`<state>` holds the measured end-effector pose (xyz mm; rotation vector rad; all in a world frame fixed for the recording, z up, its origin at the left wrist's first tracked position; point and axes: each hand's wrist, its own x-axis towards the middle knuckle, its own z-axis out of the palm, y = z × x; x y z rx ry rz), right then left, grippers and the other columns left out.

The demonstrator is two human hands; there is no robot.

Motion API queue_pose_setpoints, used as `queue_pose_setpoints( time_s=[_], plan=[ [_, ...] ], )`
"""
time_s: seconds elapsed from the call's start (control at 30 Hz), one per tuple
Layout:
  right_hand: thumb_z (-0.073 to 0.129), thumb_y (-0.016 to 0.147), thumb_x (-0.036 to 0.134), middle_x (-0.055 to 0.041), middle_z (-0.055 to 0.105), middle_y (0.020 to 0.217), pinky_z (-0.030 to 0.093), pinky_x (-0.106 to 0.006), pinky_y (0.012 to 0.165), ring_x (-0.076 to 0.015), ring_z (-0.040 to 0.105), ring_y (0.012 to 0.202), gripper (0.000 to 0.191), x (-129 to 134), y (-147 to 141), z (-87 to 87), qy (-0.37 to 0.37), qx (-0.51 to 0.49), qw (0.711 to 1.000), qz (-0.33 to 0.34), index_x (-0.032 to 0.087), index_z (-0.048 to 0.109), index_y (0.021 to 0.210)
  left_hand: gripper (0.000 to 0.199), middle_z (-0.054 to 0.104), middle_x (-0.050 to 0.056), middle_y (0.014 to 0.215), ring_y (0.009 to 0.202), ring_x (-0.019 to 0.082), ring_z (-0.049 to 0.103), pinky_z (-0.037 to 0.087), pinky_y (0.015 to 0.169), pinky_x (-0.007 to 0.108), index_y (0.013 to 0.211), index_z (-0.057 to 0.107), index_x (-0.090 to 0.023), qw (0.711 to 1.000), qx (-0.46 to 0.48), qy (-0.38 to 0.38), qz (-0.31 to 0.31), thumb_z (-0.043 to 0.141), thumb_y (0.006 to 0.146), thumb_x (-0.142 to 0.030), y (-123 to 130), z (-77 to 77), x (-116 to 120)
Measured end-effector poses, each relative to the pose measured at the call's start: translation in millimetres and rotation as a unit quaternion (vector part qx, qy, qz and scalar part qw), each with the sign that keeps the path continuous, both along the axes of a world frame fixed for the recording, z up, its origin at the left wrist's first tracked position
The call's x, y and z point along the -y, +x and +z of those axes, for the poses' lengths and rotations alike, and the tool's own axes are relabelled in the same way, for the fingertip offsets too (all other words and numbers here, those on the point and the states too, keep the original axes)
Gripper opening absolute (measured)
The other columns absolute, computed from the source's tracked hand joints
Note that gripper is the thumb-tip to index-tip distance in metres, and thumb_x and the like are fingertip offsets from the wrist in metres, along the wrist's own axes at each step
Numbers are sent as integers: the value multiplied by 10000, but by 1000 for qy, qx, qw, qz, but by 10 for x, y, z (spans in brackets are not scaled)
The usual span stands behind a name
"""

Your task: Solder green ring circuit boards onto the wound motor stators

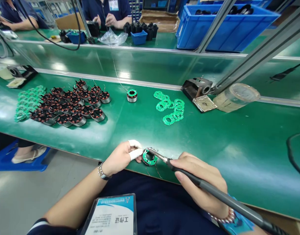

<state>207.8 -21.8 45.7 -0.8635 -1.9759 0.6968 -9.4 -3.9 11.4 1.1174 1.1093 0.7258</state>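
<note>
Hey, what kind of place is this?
Probably an electronics assembly workshop: copper-wound cores grouped on a green bench, green circuit boards beside them, and a soldering iron in the right hand.

The long, glossy green workbench [225, 140] before me carries a crowd of round, copper-wound metal cores [69, 104], a flat heap of ring-shaped green circuit boards [28, 101] left of them, one green-capped core [132, 97] standing apart, more loose green rings [167, 103], and, farther right, a dark metal soldering stand [195, 88] beside a cloudy plastic tub [232, 100].
</note>
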Motion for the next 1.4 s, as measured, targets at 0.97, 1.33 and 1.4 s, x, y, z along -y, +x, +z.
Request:
queue_pose_setpoints(
  time_s=[0.97, 1.33, 1.4],
  plan=[
    [518, 815, 112, -5, 612, 654, 504, -254, 570, -126, 588, 584, 214, -95, -49, -66, -6, -4, 1000, 7, 213, 573, 995, 117, 561, -18, 585, 565, 107, 561, 455, 606, 249, 698, 515, -150, 1000, 4, 10, 15, 567, 745, -243, 16, -4, 17],
    [570, 784, 127, -113, 587, 1065, 480, -301, 873, -185, 553, 1048, 300, -266, -200, -188, -33, 95, 990, 103, 169, 512, 1075, 132, 556, -15, 603, 577, 108, 551, 458, 619, 249, 724, 534, -145, 1000, -12, 23, 3, 554, 766, -268, 24, -16, 14],
    [572, 781, 125, -112, 578, 1068, 476, -308, 874, -188, 547, 1052, 300, -256, -199, -192, -36, 92, 990, 99, 173, 513, 1071, 133, 551, -15, 602, 578, 110, 548, 460, 621, 251, 744, 542, -146, 999, -27, 35, 6, 540, 778, -275, 14, -20, 30]
  ],
)
